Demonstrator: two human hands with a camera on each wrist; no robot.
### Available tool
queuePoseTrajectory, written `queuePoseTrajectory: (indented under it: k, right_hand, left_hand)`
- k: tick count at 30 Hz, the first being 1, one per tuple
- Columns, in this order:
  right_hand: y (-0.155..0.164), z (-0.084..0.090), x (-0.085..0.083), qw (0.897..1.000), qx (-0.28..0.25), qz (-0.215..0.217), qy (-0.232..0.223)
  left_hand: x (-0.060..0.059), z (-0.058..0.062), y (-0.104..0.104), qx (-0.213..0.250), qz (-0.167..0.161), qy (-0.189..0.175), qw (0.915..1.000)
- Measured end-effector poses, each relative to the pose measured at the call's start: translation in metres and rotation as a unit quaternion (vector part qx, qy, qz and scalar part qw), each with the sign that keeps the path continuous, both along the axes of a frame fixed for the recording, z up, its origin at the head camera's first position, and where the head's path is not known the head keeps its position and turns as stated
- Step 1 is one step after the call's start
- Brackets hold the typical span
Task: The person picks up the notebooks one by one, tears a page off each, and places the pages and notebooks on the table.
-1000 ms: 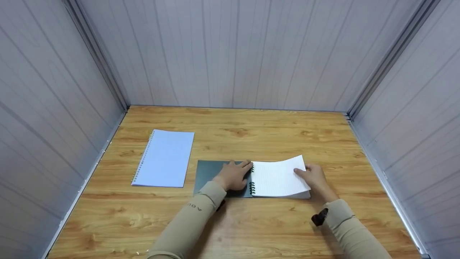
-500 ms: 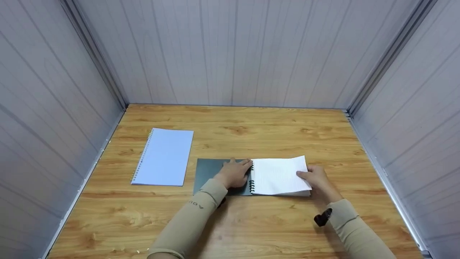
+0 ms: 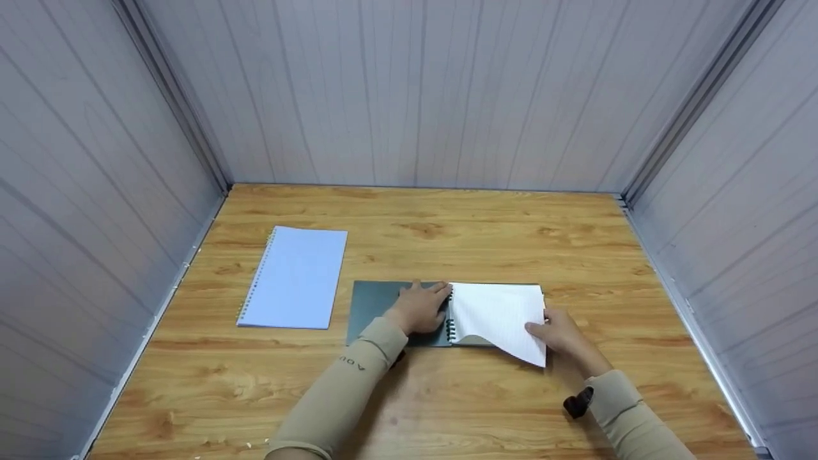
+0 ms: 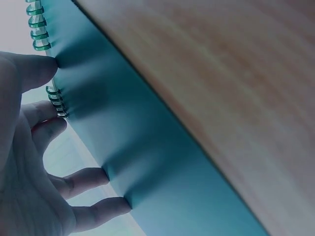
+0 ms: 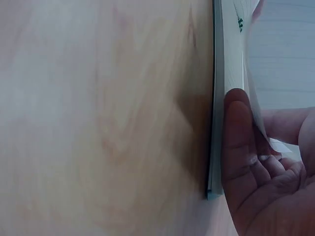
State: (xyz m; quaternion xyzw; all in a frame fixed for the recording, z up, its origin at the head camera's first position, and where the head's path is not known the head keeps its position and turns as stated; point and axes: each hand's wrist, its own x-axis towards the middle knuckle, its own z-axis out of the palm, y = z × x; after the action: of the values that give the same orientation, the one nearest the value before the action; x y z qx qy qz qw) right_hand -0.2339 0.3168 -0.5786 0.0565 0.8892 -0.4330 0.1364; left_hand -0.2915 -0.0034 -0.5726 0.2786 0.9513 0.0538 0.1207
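A spiral notebook lies spread in the head view, its dark green cover (image 3: 370,310) folded out to the left of the green coil (image 3: 451,331). My left hand (image 3: 418,308) presses on that cover beside the coil, fingers spread; in the left wrist view the fingertips (image 4: 118,204) touch the green surface. With thumb and fingers, my right hand (image 3: 565,335) pinches the right edge of a white lined page (image 3: 501,313). That page is skewed, its near right corner sticking out past the notebook's front edge and its near left part curled up. Under it, the page stack (image 5: 216,123) shows in the right wrist view.
A second spiral notebook with a pale blue cover (image 3: 294,278) lies closed to the left. Wood-grain tabletop (image 3: 422,233) surrounds both, walled by grey panels (image 3: 415,96) at the back and sides. Small white scraps (image 3: 249,444) lie near the front.
My right hand has pulled the page's edge towards me, so its raised far corner has come down and its near corner now juts past the notebook. My left hand has stayed on the cover.
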Motion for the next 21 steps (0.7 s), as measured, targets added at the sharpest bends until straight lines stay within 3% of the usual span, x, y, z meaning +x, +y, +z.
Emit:
queuePoseTrajectory:
  k: [13,21]
  right_hand:
    - [0.009,0.001,0.007,0.997,-0.021,0.071,0.021]
    - [0.013,0.000,0.009,0.998,-0.014,0.056,0.023]
  left_hand:
    - [-0.001,-0.002,0.000,-0.027,-0.006,0.011,0.9996]
    - [0.002,-0.005,-0.004,-0.010,0.000,0.008,0.9999]
